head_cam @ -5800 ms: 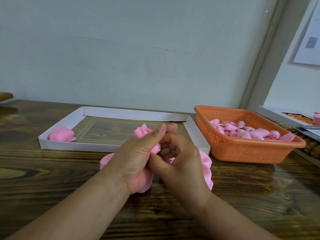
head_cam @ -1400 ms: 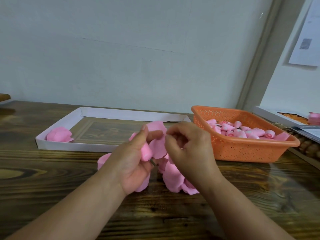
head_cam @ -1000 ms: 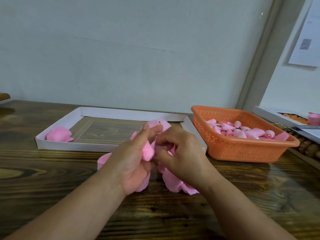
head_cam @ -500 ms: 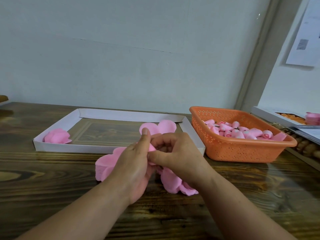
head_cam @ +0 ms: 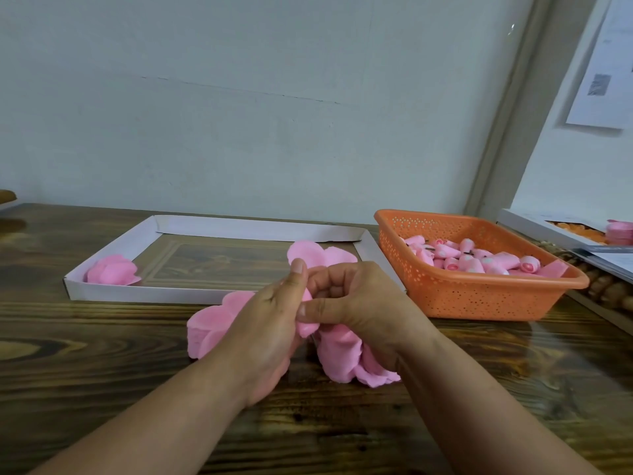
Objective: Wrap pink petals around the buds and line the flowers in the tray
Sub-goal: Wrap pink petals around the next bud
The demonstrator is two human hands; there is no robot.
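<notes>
A dark wood-grain table [head_cam: 102,371] is set against a pale wall [head_cam: 239,97]; a printed sheet [head_cam: 603,73] is fixed to the side wall at right. A white tray [head_cam: 144,293] is placed at the table's rear, with one finished pink flower [head_cam: 113,273] in its near-left corner. An orange basket [head_cam: 479,299] is positioned just right of the tray and is filled with rolled pink buds [head_cam: 479,260]. Loose petals [head_cam: 209,329] are piled under the hands. A bud with petals [head_cam: 308,255] is held above the table, in front of the tray: fingers of the left hand [head_cam: 267,330] and right hand [head_cam: 359,303] are clamped on it.
</notes>
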